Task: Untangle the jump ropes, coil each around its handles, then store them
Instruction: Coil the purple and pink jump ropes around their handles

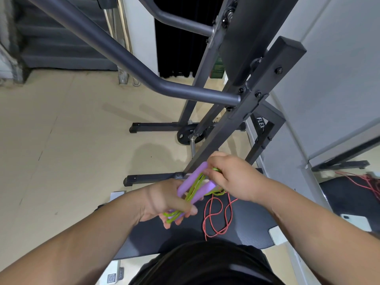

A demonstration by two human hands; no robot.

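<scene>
handles (191,185): long axis lower left to upper right, centre frame | left hand (164,199) grips handles | right hand (230,175) pinches green rope (216,169)

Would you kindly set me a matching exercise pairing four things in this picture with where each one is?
1 purple handles
2 green rope
3 red rope
4 weight plate

A loose on the dark pad
B low down by the grey frame
C gripped by the left hand
D wound round the handles, pinched by the right hand

Pairs: 1-C, 2-D, 3-A, 4-B
</scene>
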